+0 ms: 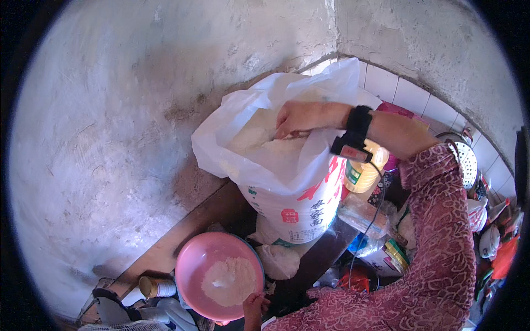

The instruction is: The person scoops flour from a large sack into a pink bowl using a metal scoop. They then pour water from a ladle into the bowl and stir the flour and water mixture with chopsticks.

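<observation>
My right hand (291, 121) reaches into the open mouth of a tall white sack (285, 186) that bears printed writing. Pale flour (254, 129) fills the sack up to near my fingertips. The fingers are curled down at the flour, and whether they grip anything is hidden. Below and to the left, a pink plastic basin (189, 269) stands with a heap of flour (234, 281) in its bottom. At the near right part of the basin's rim, my left hand (254, 306) has its fingers curled around the edge.
A yellow oil bottle (366, 169) stands right of the sack, beyond plastic packages (364, 215). A brown-lidded jar (157, 286) lies left of the basin, close to a fan (124, 312). A rough plastered wall (112, 157) rises behind. One cable (376, 215) hangs from my right wrist strap.
</observation>
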Available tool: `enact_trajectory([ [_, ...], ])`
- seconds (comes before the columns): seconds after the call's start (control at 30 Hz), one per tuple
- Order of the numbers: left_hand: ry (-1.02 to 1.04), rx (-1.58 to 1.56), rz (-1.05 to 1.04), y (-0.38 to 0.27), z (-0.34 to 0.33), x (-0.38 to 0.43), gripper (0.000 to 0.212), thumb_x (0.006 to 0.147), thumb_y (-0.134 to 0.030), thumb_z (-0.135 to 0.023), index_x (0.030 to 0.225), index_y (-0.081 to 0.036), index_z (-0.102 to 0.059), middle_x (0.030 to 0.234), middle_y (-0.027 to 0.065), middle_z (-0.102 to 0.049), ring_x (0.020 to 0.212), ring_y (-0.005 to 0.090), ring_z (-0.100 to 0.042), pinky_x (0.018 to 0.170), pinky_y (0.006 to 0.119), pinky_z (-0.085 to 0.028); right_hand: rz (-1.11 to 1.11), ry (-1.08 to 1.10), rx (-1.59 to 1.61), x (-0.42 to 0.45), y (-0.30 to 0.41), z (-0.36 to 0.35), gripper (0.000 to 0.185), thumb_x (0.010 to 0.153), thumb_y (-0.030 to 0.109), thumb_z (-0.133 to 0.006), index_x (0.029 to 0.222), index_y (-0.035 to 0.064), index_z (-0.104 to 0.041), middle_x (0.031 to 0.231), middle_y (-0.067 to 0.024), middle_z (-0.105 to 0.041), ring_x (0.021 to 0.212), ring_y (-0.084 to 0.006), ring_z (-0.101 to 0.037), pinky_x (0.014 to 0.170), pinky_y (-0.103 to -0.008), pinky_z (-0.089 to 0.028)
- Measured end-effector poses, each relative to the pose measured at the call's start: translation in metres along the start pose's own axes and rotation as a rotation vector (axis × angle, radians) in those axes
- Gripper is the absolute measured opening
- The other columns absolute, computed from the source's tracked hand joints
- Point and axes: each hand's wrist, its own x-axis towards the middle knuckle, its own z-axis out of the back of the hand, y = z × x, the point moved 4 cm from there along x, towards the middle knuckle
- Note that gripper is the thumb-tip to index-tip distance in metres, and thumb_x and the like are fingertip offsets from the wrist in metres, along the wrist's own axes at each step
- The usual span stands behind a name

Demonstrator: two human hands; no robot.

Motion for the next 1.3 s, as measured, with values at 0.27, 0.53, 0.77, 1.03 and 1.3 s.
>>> enact_trajectory([
  [0.27, -0.061, -0.075, -0.04, 0.005, 0.004, -0.008, 0.014, 0.085, -0.011, -0.055, 0.092, 0.0, -0.061, 0.067, 0.0096, -0.063, 0.046, 0.0123, -0.05, 0.041, 0.024, -0.037, 0.052, -0.179, -0.024, -0.036, 0.001, 0.03, 0.019, 0.077, 0.021, -0.068, 0.08, 0.0022, -0.067, 0.058, 0.0006, -0.054, 0.053, -0.0085, -0.049, 0.049, -0.0253, -0.037],
  [0.53, -0.004, -0.055, -0.096, 0.001, -0.013, -0.014, 0.014, 0.087, -0.01, -0.053, 0.092, -0.001, -0.062, 0.068, 0.01, -0.064, 0.047, 0.0104, -0.05, 0.042, 0.022, -0.037, 0.059, -0.273, -0.077, -0.044, -0.014, 0.035, 0.022, 0.077, 0.022, -0.071, 0.074, 0.0005, -0.064, 0.06, -0.0024, -0.058, 0.056, -0.0114, -0.055, 0.052, -0.0271, -0.043],
  [0.77, -0.003, -0.12, -0.149, 0.007, -0.026, -0.026, 0.014, 0.086, -0.009, -0.054, 0.091, 0.0, -0.062, 0.068, 0.0092, -0.063, 0.047, 0.0107, -0.051, 0.041, 0.022, -0.037, 0.12, -0.325, -0.144, -0.056, -0.007, 0.035, 0.018, 0.079, 0.018, -0.068, 0.085, 0.0014, -0.065, 0.065, -0.0013, -0.057, 0.055, -0.0084, -0.052, 0.049, -0.0239, -0.041],
  [1.03, -0.016, -0.151, -0.133, 0.023, -0.032, -0.027, 0.015, 0.085, -0.009, -0.054, 0.092, 0.001, -0.062, 0.066, 0.0078, -0.062, 0.047, 0.0103, -0.049, 0.041, 0.022, -0.036, -0.04, -0.189, 0.129, -0.073, 0.002, 0.033, 0.016, 0.081, 0.023, -0.067, 0.082, 0.0079, -0.063, 0.059, 0.0032, -0.047, 0.045, -0.0032, -0.033, 0.038, -0.0204, -0.021],
  [1.3, -0.005, -0.093, -0.121, 0.018, -0.035, -0.031, 0.013, 0.087, -0.013, -0.056, 0.088, -0.002, -0.062, 0.066, 0.0062, -0.062, 0.047, 0.0083, -0.048, 0.042, 0.022, -0.036, -0.009, -0.248, 0.25, -0.114, 0.019, 0.05, 0.017, 0.082, 0.018, -0.065, 0.089, 0.0034, -0.063, 0.063, 0.0026, -0.049, 0.046, -0.0022, -0.032, 0.039, -0.0181, -0.018],
])
